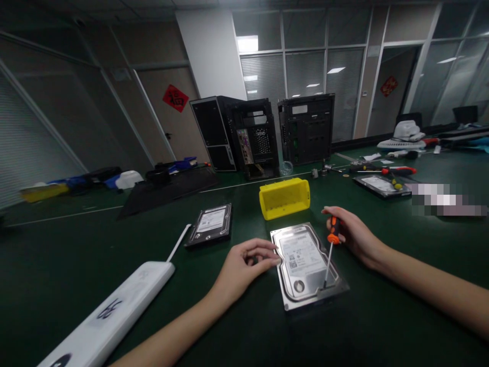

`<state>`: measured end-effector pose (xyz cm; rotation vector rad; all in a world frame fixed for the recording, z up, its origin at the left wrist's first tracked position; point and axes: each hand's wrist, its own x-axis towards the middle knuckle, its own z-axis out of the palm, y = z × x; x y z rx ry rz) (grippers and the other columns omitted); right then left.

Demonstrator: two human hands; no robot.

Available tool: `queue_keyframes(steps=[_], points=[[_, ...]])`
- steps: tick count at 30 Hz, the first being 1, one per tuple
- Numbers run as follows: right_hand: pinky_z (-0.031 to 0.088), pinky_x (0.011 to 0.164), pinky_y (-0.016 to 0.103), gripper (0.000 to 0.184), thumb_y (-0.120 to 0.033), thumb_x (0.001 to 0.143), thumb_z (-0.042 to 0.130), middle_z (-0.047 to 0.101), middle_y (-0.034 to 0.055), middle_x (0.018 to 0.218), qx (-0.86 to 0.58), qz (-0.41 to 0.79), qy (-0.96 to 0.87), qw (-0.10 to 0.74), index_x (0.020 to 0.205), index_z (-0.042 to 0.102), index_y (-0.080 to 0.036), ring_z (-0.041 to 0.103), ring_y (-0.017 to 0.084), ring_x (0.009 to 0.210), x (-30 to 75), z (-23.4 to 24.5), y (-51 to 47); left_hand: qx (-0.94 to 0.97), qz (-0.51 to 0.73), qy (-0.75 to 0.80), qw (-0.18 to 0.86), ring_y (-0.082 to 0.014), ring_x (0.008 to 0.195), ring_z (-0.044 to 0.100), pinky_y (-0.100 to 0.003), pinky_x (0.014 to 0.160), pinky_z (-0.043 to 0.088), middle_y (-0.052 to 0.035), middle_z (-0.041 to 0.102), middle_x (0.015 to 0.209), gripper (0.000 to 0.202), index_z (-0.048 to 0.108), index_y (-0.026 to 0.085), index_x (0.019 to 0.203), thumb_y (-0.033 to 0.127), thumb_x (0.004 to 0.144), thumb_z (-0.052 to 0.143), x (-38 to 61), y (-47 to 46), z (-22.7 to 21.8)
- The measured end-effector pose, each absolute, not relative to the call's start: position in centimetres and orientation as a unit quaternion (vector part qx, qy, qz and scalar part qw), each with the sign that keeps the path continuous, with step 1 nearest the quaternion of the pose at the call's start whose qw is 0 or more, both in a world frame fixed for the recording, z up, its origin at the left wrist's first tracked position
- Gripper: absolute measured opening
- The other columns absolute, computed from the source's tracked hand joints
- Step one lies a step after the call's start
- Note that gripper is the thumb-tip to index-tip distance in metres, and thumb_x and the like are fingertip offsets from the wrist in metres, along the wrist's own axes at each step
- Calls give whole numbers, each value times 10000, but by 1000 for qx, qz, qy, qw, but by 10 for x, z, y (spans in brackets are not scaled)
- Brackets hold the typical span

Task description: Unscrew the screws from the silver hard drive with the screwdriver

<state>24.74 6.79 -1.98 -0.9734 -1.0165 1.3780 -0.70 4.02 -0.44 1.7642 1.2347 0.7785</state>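
Observation:
A silver hard drive [301, 255] with a white label lies on the green table in front of me. The thumb and fingertips of my left hand [248, 260] are bent against its left edge. My right hand [353, 232] grips a screwdriver [333, 232] by its orange and black handle. The shaft slants down, and its tip meets the drive's cover near the lower right corner. Any screw under the tip is too small to make out. Just behind the drive, a yellow plastic bin [284, 199] rests with its opening towards me.
Left of the bin lies a second hard drive [211, 224]. A white power strip [114, 316] runs along the lower left. At the back stand black computer cases [305, 130]. Another drive [382, 185] and a red-handled tool [401, 171] lie at the right.

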Motion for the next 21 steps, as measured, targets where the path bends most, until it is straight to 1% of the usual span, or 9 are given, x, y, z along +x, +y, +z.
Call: queue_keyframes(steps=[4,9,11,15,17,21], points=[[231,400,198,242,-413,805,531,497,-42,579,-414,585,-429,550,859,528,-178,336,36,389,248,-21,68,702,315,490,409,-190,812,648,-242,586,384,-33,719,876,316,610,174,995,331,731,687,-7,38,-4],[238,405,199,218,-389,812,520,502,-40,585,-416,583,-429,551,866,530,-178,337,36,390,249,-21,68,693,326,491,415,-199,882,644,-268,689,411,-37,717,911,297,616,179,1008,353,770,650,-7,37,-2],[236,406,201,215,-385,813,519,501,-40,579,-416,582,-429,551,865,532,-177,339,37,391,249,-22,68,696,324,494,409,-198,875,642,-262,663,398,-35,717,909,301,617,183,1011,360,770,649,-7,38,-2],[225,400,202,213,-379,811,519,503,-41,578,-412,579,-433,555,870,534,-174,335,37,386,249,-23,68,707,321,494,390,-175,795,632,-239,578,343,-19,716,889,319,615,198,1020,366,753,666,-7,38,-3],[221,399,202,213,-375,811,521,505,-41,579,-410,578,-433,557,876,535,-173,330,36,383,248,-24,68,712,320,494,384,-169,772,626,-236,563,325,-15,717,877,321,616,199,1017,365,748,670,-7,37,-3],[225,403,202,215,-378,815,514,500,-43,576,-407,582,-432,555,875,536,-173,329,35,385,248,-23,69,717,313,494,381,-176,789,630,-237,565,316,-20,720,881,305,623,196,1001,362,748,668,-7,35,-3]])
